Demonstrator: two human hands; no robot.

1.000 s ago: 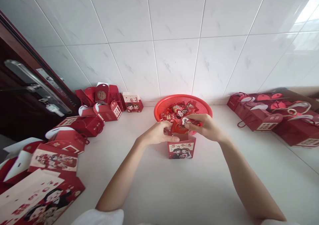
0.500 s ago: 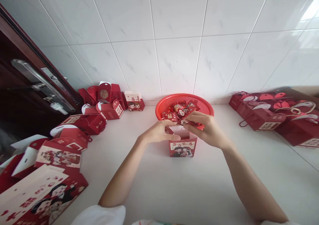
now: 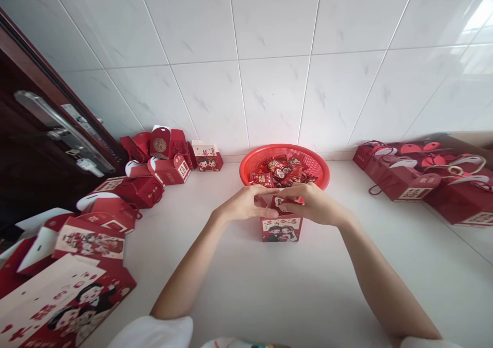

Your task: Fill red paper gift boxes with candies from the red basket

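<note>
Small box (image 3: 281, 231) opening, red packet (image 3: 281, 202) partly hidden by hands (image 3: 316, 204); large box (image 3: 82, 309) cut off at left.

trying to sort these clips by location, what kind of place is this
Probably a room in a home, though that is a guess: there is a dark door with keys in its lock, a plain tiled wall, and red boxes lined along the side.

Upright red box (image 3: 281, 231), red packet (image 3: 281, 203) at its top
</note>
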